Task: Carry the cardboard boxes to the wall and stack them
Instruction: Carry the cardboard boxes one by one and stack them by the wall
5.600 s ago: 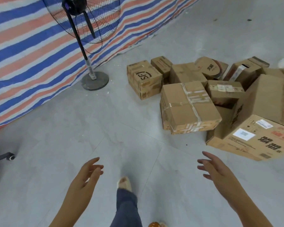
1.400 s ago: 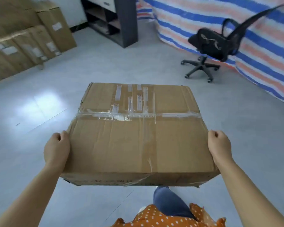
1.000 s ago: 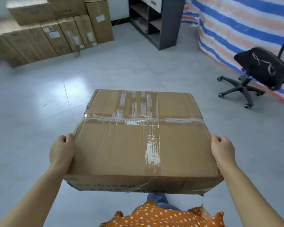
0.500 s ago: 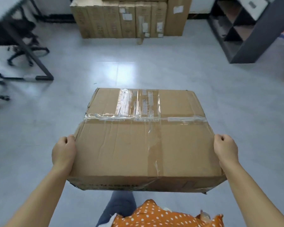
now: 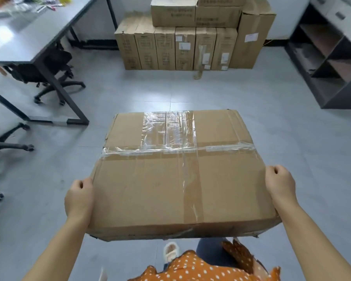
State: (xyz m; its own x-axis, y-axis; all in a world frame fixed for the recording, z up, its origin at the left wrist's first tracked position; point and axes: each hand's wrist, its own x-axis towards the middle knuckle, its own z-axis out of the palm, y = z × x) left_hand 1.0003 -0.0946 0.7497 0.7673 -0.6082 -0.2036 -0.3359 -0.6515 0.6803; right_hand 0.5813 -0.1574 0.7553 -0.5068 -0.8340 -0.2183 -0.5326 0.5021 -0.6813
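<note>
A large flat cardboard box [image 5: 176,175], sealed with clear tape crossing its top, hangs level in front of me above the floor. My left hand [image 5: 79,197] grips its left side and my right hand [image 5: 280,185] grips its right side, fingers curled under the edges. Straight ahead against the wall stands a stack of cardboard boxes [image 5: 193,35]: a row of several tall narrow ones with two wider ones on top and a taller one at the right end.
A grey desk [image 5: 26,37] with black legs stands at the left, with black office chairs [image 5: 55,74] under and beside it. A dark open shelf unit [image 5: 332,57] lines the right. Grey tiled floor [image 5: 170,90] lies between me and the stack.
My view has swung left and forward with the box held the same way. The stacked boxes at the wall are now nearer and centred; the desk has come into view.
</note>
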